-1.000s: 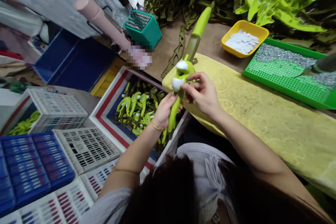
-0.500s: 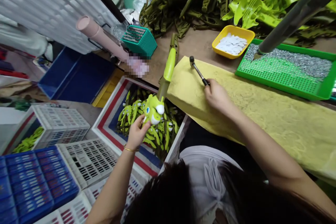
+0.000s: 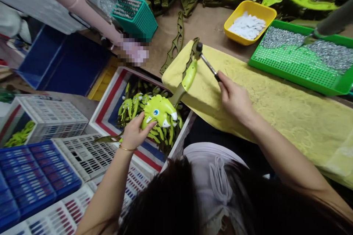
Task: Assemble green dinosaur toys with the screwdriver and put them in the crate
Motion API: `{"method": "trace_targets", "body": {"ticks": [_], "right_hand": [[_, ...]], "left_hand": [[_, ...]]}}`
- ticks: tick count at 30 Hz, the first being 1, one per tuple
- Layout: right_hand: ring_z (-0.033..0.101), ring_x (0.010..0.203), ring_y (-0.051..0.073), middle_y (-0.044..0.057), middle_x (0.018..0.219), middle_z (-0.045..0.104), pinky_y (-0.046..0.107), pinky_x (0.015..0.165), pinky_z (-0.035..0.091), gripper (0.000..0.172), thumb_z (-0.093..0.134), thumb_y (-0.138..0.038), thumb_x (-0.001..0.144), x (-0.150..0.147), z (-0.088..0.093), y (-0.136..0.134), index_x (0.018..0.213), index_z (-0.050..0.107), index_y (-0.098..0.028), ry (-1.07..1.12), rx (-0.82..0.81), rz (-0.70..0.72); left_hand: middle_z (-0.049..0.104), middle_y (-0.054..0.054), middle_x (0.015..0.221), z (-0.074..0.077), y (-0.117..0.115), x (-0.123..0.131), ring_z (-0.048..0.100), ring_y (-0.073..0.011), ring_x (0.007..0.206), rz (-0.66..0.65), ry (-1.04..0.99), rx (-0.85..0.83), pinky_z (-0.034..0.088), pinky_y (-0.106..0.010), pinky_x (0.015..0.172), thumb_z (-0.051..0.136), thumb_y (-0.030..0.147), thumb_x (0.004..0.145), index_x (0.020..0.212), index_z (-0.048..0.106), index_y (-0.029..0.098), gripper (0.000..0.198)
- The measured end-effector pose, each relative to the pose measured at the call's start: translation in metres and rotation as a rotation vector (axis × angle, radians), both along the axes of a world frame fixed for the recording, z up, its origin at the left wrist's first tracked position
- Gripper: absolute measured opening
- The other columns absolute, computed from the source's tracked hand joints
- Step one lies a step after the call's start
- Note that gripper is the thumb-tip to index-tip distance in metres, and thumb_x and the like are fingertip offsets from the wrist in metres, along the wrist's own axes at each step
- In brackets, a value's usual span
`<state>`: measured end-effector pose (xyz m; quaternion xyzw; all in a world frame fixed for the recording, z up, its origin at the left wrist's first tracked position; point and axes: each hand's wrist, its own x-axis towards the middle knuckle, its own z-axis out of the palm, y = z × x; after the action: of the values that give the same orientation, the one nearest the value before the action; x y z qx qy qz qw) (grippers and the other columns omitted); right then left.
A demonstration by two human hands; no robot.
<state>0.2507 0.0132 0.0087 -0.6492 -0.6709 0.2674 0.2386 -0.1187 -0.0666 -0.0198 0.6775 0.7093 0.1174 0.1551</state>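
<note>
My left hand [image 3: 134, 134] grips a lime-green dinosaur-head toy [image 3: 160, 111] with a long handle, holding it over a striped box [image 3: 110, 104] full of the same toys [image 3: 129, 104]. The toy's handle end rests on the edge of a yellow towel [image 3: 275, 110]. On that towel, my right hand [image 3: 235, 99] is closed round the handle of a small hammer [image 3: 205, 60], whose head points up and left, next to the toy's handle tip.
A yellow tray of white pieces [image 3: 248, 25] and a green perforated tray of small metal parts [image 3: 298, 58] stand behind the towel. A teal basket [image 3: 135, 16], a pink tube [image 3: 82, 7], dark green parts [image 3: 176, 44], and white and blue crates [image 3: 55, 165] surround the box.
My left hand has swung the toy down and tilted it over the box. My right hand left the toy's head, took hold of the hammer, and now holds it raised.
</note>
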Motion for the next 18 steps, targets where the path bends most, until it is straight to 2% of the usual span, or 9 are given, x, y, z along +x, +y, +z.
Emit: {"method": "trace_targets", "body": {"ticks": [3,5,8,11,15,18], "right_hand": [[0.069,0.094,0.025,0.009,0.118,0.07,0.045,0.093,0.054,0.051,0.033,-0.041,0.095,0.008,0.009,-0.022,0.142,0.05,-0.031,0.046,0.119,-0.001],[0.069,0.094,0.024,0.007,0.122,0.069,0.044,0.092,0.056,0.049,0.033,-0.04,0.095,0.013,0.006,-0.036,0.14,0.051,-0.035,0.019,0.12,0.04],[0.07,0.09,0.027,0.01,0.12,0.07,0.048,0.084,0.058,0.05,0.034,-0.037,0.093,0.02,-0.005,-0.049,0.138,0.054,-0.029,-0.052,0.036,0.055],[0.071,0.083,0.025,0.011,0.117,0.071,0.045,0.078,0.06,0.048,0.036,-0.036,0.094,0.026,-0.006,-0.053,0.138,0.055,-0.028,-0.064,0.087,0.01],[0.069,0.065,0.02,0.008,0.088,0.076,0.034,0.061,0.057,0.043,0.042,-0.033,0.094,0.023,0.005,-0.053,0.131,0.061,-0.025,-0.152,0.175,0.179],[0.068,0.06,0.017,0.007,0.084,0.076,0.027,0.054,0.053,0.041,0.043,-0.027,0.094,0.016,0.011,-0.05,0.128,0.064,-0.022,-0.23,0.222,0.292]], "left_hand": [[0.065,-0.009,0.084,-0.002,0.005,0.011,0.061,-0.0276,0.083,0.002,-0.017,0.016,0.046,-0.035,0.085,0.06,0.065,0.075,0.11,0.064,0.017,0.059],[0.062,-0.007,0.078,-0.005,0.009,0.025,0.059,-0.0262,0.079,0.002,-0.031,0.01,0.046,-0.034,0.082,0.06,0.064,0.076,0.112,0.064,0.017,0.06],[0.056,-0.004,0.071,-0.011,0.015,0.048,0.056,-0.0244,0.073,-0.003,-0.058,0.009,0.044,-0.032,0.076,0.059,0.063,0.078,0.116,0.064,0.015,0.061],[0.053,-0.002,0.069,-0.015,0.019,0.067,0.053,-0.0215,0.068,-0.01,-0.113,-0.006,0.041,-0.029,0.071,0.058,0.062,0.081,0.118,0.063,0.016,0.06],[0.056,-0.003,0.072,-0.018,0.019,0.079,0.053,-0.0193,0.064,-0.006,-0.128,-0.041,0.041,-0.029,0.068,0.055,0.06,0.085,0.12,0.062,0.014,0.059],[0.059,-0.005,0.075,-0.019,0.016,0.082,0.057,-0.0218,0.069,-0.015,-0.065,-0.047,0.043,-0.031,0.07,0.051,0.061,0.087,0.121,0.061,0.011,0.061]]}}
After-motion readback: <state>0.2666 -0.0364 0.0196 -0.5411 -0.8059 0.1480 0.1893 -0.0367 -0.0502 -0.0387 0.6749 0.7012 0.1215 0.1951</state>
